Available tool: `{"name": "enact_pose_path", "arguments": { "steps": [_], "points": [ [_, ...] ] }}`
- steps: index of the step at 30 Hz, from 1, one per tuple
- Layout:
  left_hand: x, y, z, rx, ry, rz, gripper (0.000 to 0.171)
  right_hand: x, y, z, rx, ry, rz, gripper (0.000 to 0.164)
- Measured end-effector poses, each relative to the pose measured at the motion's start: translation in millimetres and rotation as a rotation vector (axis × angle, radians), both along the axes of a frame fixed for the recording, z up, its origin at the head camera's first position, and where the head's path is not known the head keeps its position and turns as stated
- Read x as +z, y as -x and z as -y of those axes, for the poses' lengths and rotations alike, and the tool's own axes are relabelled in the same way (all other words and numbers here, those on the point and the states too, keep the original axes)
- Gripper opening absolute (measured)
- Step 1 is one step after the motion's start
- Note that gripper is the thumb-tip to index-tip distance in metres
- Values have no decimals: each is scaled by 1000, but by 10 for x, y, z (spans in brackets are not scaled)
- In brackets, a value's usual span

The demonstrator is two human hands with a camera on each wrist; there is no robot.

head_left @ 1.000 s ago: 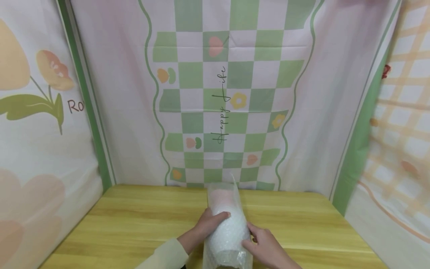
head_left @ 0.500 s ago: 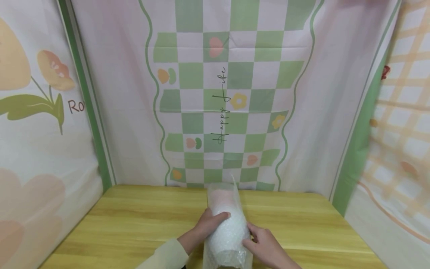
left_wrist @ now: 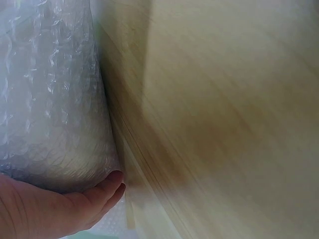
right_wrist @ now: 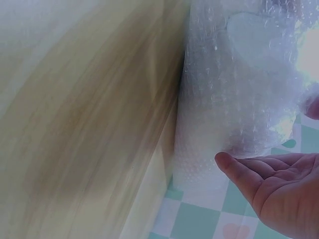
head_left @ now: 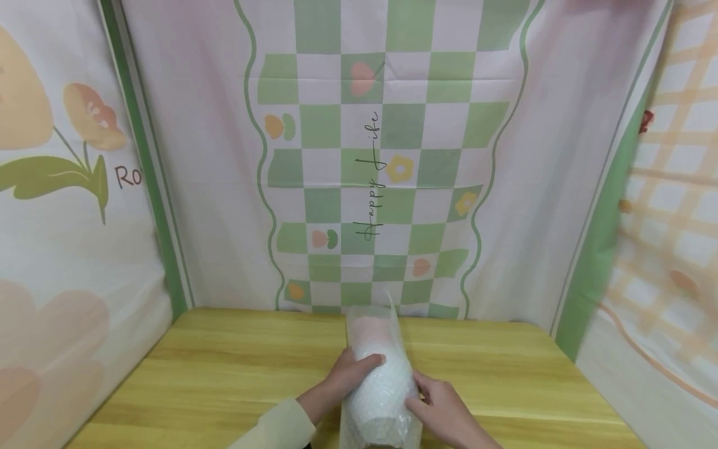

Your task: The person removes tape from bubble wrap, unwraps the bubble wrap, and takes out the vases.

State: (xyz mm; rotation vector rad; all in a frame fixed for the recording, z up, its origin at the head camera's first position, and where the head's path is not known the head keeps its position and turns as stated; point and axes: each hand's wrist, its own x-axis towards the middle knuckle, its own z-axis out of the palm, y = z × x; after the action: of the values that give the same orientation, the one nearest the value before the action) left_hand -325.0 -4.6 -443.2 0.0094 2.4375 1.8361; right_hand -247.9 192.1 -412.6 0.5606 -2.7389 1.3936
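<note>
At bottom centre of the frame, the bubble-wrapped bundle (head_left: 384,393) lies between my half-curled left hand (head_left: 349,377), gripping its left side, and my right hand (head_left: 447,408). That one, thumb and fingers parted, holds its right edge.

Head: soft, even light | left wrist: dim, hazy, shadow on bench (left_wrist: 224,129) | right wrist: bluish haze, blown-out glare beside bubble wrap (right_wrist: 224,89)

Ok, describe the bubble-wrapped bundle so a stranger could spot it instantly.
Find the yellow wood-grain table before the green-checked cloth. Near its middle, between the left hand and right hand, is the bundle. Its shiny, bubbly, whitish surface, pale pink near the far end, sets it apart from the smooth table and printed cloth.
</note>
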Motion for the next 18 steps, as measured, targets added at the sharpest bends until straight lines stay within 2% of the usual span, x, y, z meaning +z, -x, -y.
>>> {"name": "enact_pose_path", "arguments": {
  "steps": [4,9,18],
  "points": [
    [0,4,-2,-1,-4,1,84,0,1,15,0,9,-13,60],
    [1,2,-6,2,1,4,84,16,-11,14,8,38,17,60],
    [0,0,-11,8,-1,1,84,29,-17,-24,7,27,17,60]
  ]
}}
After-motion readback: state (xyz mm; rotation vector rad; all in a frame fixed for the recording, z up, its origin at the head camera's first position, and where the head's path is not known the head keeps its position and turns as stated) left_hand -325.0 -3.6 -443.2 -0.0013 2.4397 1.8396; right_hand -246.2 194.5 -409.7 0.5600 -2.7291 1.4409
